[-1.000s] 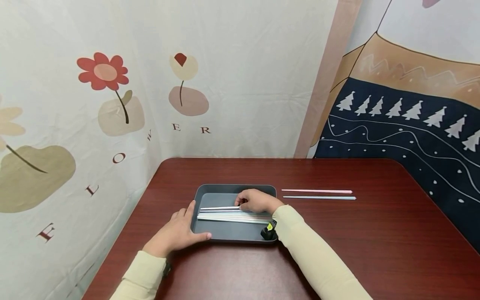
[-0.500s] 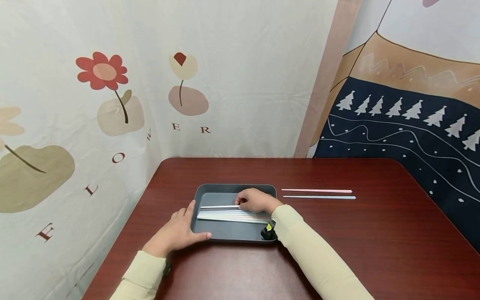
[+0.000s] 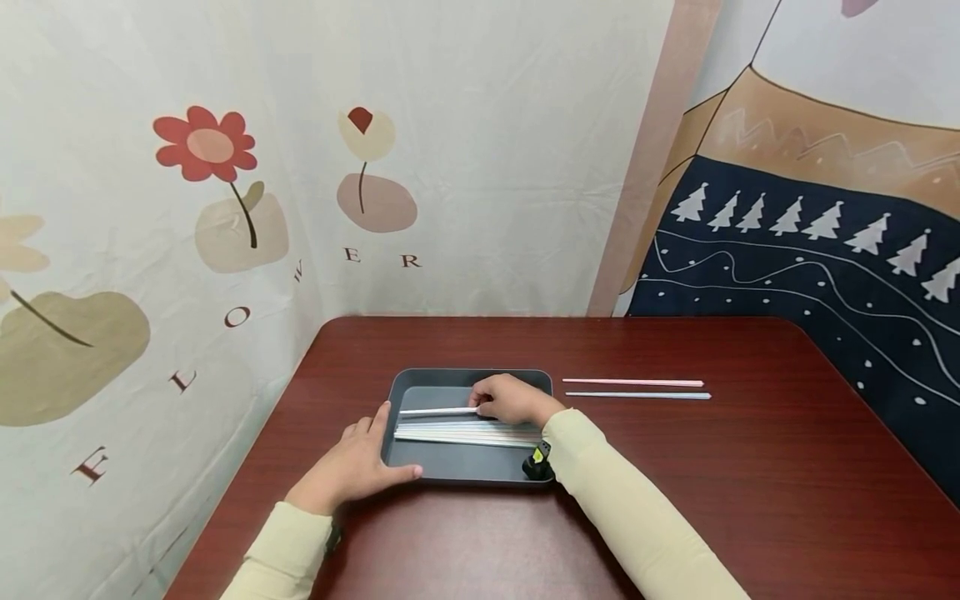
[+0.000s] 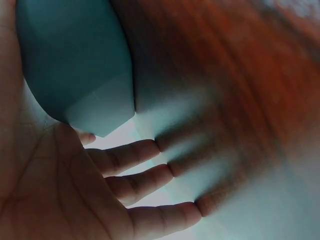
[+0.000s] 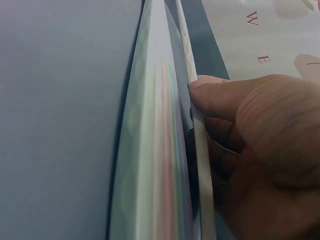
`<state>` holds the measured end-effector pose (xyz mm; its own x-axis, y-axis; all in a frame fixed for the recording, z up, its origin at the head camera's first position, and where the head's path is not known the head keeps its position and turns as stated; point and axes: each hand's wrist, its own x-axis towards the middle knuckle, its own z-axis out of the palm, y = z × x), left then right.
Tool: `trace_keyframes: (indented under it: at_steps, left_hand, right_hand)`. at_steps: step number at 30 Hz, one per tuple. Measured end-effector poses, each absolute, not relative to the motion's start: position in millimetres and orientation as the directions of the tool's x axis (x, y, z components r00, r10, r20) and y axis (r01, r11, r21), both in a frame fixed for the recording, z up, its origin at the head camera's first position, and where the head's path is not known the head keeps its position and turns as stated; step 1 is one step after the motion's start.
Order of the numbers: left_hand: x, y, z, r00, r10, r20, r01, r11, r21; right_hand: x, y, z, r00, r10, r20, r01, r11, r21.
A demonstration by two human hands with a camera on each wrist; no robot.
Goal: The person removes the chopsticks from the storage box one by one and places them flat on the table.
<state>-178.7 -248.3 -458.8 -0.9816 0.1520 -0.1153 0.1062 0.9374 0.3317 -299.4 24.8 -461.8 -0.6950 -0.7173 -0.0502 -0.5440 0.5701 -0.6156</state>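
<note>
A dark grey rectangular tray [image 3: 465, 468] lies on the table with a bundle of pale chopsticks [image 3: 450, 433] across its floor. My right hand [image 3: 516, 400] reaches in over the tray and pinches a whitish chopstick [image 3: 438, 411] between thumb and fingers, just beyond the bundle. Seen from the right wrist, that chopstick [image 5: 202, 150] runs alongside the bundle, whose sticks [image 5: 162, 165] show green, pink, blue and purple tints. My left hand [image 3: 352, 467] rests at the tray's left end, fingers and thumb spread; the left wrist view shows its straight fingers [image 4: 150, 175] beside the tray.
Right of the tray, a pink chopstick pair [image 3: 637, 382] and a light blue pair [image 3: 641, 395] lie side by side on the brown table [image 3: 675, 483]. Printed curtains [image 3: 480, 167] hang behind the table's far edge.
The pinched chopstick's left end has shifted slightly away from the bundle. My left hand has kept its place on the tray, and the right has barely moved.
</note>
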Motion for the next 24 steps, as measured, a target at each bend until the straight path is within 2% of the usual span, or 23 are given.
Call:
trace_keyframes:
  at_steps: [24]
  left_hand:
    - [-178.2, -247.9, -457.5, -0.982, 0.155, -0.11, 0.11, 0.936, 0.334]
  right_hand:
    - [-297.1, 40.3, -426.2, -0.672, -0.734, 0.101, -0.659, 0.53, -0.533]
